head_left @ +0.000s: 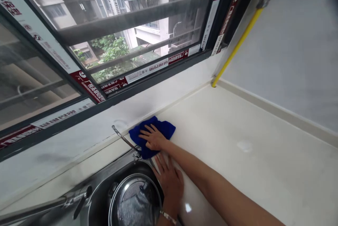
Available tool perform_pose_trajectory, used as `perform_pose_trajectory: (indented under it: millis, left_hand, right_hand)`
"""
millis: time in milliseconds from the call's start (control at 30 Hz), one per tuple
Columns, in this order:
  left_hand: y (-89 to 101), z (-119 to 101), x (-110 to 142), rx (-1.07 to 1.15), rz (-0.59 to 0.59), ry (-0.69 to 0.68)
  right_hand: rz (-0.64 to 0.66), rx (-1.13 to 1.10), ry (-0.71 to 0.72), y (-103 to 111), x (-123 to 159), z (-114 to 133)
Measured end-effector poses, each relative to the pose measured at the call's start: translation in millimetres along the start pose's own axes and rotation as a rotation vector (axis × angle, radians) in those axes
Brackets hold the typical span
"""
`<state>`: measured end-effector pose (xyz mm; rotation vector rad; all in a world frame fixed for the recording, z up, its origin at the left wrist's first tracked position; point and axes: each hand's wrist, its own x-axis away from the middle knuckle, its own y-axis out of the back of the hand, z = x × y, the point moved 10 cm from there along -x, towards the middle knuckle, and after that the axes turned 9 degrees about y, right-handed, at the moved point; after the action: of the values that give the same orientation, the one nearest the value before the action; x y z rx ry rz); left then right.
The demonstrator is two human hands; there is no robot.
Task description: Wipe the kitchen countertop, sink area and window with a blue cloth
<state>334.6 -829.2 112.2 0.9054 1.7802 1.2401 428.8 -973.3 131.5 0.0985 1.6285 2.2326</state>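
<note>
A blue cloth (166,127) lies spread on the pale countertop, close to the wall below the window. My right hand (154,138) presses on top of it, palm down with the fingers spread. Just beside the cloth, my left hand (170,178) rests flat along the edge of the sink (95,198), fingers stretched out and holding nothing. A bracelet (168,217) circles the left wrist. The thin curved metal spout (124,138) rises at the cloth's left side, and its base is partly covered by the cloth.
A round metal strainer or pot (132,190) with something clear and shiny inside sits in the sink. The main faucet (76,198) reaches over the sink at lower left. A yellow pipe (237,48) stands in the far corner. The framed window (148,73) runs above the counter.
</note>
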Motion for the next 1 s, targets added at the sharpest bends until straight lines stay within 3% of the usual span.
perform_pose_trajectory:
  millis: [233, 367, 467, 667, 800, 900, 1000]
  left_hand:
    - [13.5, 4, 2, 0.181, -0.024, -0.002]
    - [46.1, 3, 43, 0.358, -0.156, -0.184]
    - [65.4, 19, 82, 0.499, -0.16, -0.223]
    - [79.9, 86, 131, 0.621, -0.165, -0.099]
    - [65.9, 123, 145, 0.705, 0.005, 0.101]
    - [59.9, 130, 151, 0.786, 0.135, 0.231]
    - [62.5, 123, 153, 0.85, 0.192, 0.302]
  right_hand:
    - [0.004, 0.026, -0.106, 7, 33, -4]
    - [0.038, 0.022, -0.069, 5, 62, 12]
    - [0.062, 0.007, -0.036, 2, 87, 25]
    - [0.044, -0.041, -0.012, -3, 145, 64]
    - [0.013, -0.096, -0.017, 0, 189, 96]
    - [-0.011, -0.133, -0.033, 2, 221, 118]
    - [-0.058, -0.161, -0.058, 1, 251, 139]
